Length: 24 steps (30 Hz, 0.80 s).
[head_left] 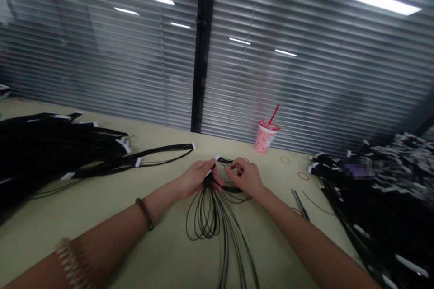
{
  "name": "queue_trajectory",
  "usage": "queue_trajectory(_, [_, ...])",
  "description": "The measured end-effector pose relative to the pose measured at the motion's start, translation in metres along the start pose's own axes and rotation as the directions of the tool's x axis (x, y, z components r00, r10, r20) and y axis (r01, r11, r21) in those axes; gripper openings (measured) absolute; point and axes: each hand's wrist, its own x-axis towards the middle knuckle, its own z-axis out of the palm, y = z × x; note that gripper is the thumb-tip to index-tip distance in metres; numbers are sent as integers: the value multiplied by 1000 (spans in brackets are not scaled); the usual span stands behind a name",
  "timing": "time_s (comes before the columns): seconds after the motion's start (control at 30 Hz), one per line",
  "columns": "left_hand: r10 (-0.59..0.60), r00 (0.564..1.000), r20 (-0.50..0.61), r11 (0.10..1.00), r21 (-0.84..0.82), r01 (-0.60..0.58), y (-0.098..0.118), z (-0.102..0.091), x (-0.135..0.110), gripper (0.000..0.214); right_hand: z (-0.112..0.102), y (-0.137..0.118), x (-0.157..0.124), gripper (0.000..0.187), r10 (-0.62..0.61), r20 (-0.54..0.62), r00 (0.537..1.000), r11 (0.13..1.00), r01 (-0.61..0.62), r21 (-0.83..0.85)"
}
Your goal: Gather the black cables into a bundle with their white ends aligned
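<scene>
In the head view, my left hand (199, 178) is closed around a bundle of thin black cables (210, 212). Loops and loose strands of the bundle hang down toward me over the table. A white label or tape end (217, 158) shows at the top of the bundle, beside my left fingertips. Just to the right, my right hand (247, 176) has its thumb and index finger pinched near the dark strands by that white end. What exactly sits between those right fingertips is too small to make out.
On the left lies a large pile of black cables (44, 153) with white tags. Another cable heap (383, 216) covers the right side. A pink cup (265, 137) with a straw stands by the window blinds. Rubber bands (303, 176) and a pen-like tool (301, 205) lie right of my hands.
</scene>
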Motion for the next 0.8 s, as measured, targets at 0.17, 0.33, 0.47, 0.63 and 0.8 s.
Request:
queue_trajectory(0.17, [-12,1000,-20,999,-39,11,0,-3,1,33,-6,5,-1,24,-147,-53,988,989,148,6])
queue_trajectory(0.33, [-46,999,-8,995,-87,46,1,-7,2,32,-10,3,-2,17,-272,-77,959,961,274,18])
queue_trajectory(0.47, [-73,997,-4,993,-98,73,4,-9,1,32,-13,9,6,19,-45,-156,987,977,76,200])
queue_trajectory(0.63, [-98,993,60,993,-58,102,5,-7,0,33,-13,29,14,30,372,-205,905,803,-203,560])
queue_trajectory(0.8, [-74,997,10,993,-90,74,3,-8,1,32,-16,29,10,25,141,-267,953,980,-97,172])
